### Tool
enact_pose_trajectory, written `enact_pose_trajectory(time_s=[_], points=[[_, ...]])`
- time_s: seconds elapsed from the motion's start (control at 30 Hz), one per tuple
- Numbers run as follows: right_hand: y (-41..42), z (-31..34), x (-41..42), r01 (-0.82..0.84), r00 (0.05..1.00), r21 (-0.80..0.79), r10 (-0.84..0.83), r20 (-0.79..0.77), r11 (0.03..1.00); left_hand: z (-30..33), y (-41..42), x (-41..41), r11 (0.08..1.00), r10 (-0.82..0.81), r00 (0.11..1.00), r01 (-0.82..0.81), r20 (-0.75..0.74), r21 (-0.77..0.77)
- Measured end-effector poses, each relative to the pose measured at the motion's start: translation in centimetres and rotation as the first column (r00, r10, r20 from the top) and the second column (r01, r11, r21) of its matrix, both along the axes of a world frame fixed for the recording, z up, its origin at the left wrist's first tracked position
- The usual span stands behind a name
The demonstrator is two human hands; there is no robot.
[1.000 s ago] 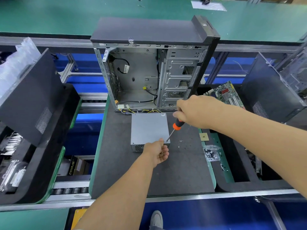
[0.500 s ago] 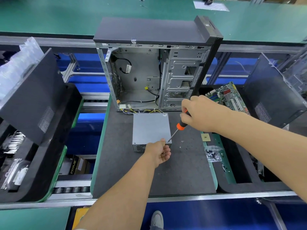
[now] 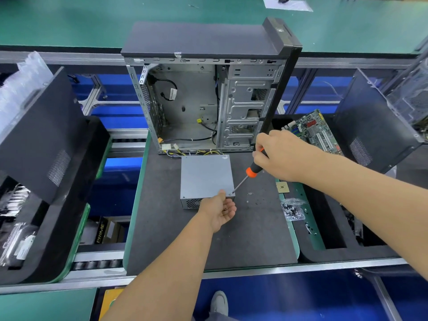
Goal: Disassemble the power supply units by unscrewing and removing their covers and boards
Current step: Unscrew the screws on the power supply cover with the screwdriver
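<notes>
An open computer case (image 3: 208, 93) stands at the back of the bench (image 3: 250, 239), with the grey power supply unit (image 3: 205, 177) lying flat just before it. The right hand (image 3: 282, 156) grips a screwdriver (image 3: 251, 171), tip on the unit's near right corner screw; the left hand (image 3: 220, 210) rests there, palm up, fingers loosely relaxed, thumb touching the top.

Power supply unit (image 3: 206, 176) on the mat (image 3: 243, 239), open computer case (image 3: 208, 93) just behind it, circuit board (image 3: 317, 133) in the tray (image 3: 328, 249) to the right, bag of screws (image 3: 292, 209) on that tray's near-left edge, side panel (image 3: 39, 137) leaned at left.
</notes>
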State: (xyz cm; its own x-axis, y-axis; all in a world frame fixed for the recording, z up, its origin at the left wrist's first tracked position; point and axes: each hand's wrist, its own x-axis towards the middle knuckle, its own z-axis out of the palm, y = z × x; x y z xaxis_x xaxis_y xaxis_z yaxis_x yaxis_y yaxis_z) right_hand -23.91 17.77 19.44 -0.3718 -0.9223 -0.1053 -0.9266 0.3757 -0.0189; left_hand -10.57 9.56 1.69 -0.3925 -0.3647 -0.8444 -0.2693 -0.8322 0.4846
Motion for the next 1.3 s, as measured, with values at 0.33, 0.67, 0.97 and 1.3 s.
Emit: enact_pose_trajectory(time_s=[0.33, 0.67, 0.97, 1.3], points=[[0.5, -0.4, 0.0, -0.008, 1.000, -0.004, 0.008, -0.009, 1.000, 0.5, 0.2, -0.2, 0.998, -0.021, 0.999, 0.024, -0.037, 0.055], [0.4, -0.8, -0.3, 0.002, 1.000, -0.073, 0.000, 0.021, 0.997, 0.5, 0.1, -0.2, 0.996, -0.007, 0.999, 0.011, -0.042, 0.083], [0.6, -1.0, -0.4, -0.005, 1.000, -0.100, 0.005, -0.002, 0.995, 0.1, 0.1, 0.0, 0.990, 0.046, 0.994, -0.032, -0.097, 0.139], [0.8, -1.5, -0.7, 0.082, 0.993, -0.080, -0.074, 0.095, 0.993, 0.0, 0.2, 0.2, 0.983, 0.074, 0.989, -0.051, -0.124, 0.174]])
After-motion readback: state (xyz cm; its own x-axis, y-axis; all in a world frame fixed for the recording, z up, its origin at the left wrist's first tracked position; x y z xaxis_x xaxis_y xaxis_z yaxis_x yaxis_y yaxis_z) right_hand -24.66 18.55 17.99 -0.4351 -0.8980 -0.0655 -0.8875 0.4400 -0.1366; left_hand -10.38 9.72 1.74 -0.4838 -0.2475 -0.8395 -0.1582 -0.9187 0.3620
